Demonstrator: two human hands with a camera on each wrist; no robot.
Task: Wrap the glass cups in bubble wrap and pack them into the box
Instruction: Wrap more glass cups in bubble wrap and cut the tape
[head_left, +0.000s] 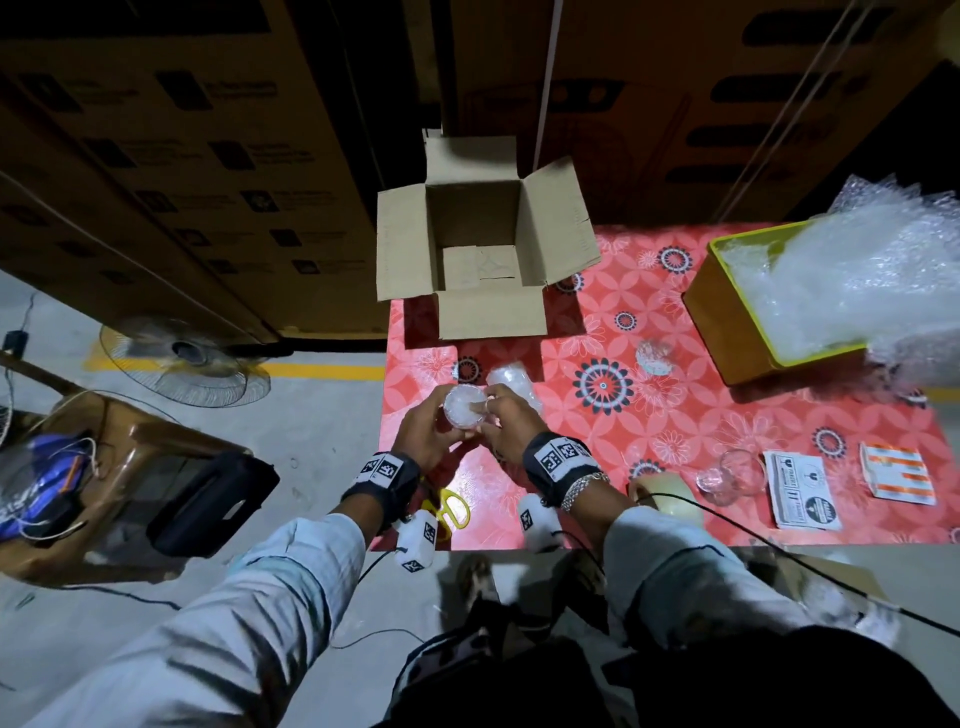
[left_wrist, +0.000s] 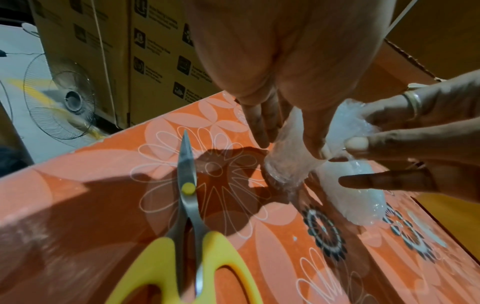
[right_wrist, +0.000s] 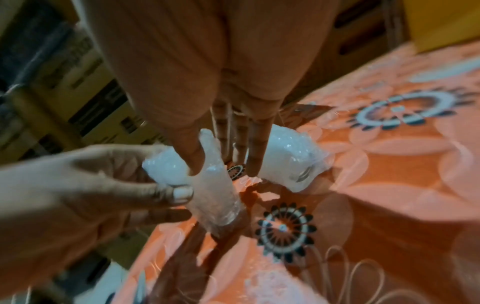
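Cup (head_left: 464, 414) in wrap, upright, mouth up | left hand (head_left: 427, 434) grips its side | right hand (head_left: 506, 423) pinches wrap at rim | box (head_left: 480, 244) open behind

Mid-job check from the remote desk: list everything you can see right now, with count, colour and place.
open cardboard box: one, brown, far edge of the mat, wrapped item inside
floral plastic mat: one, red, under the work
bubble-wrapped glass cup in hand: one, clear-white, held above the mat
wrapped cup lying on its side: one, white, just beyond the hands
bare glass cups: two, clear, mat's right half
yellow bin of bubble wrap: one, far right
yellow-handled scissors: one, near edge
tape roll: one, beige, by the right forearm
label sheets: two, near right
floor fan: one, left floor
left hand: grip on the cup
right hand: grip on the wrap
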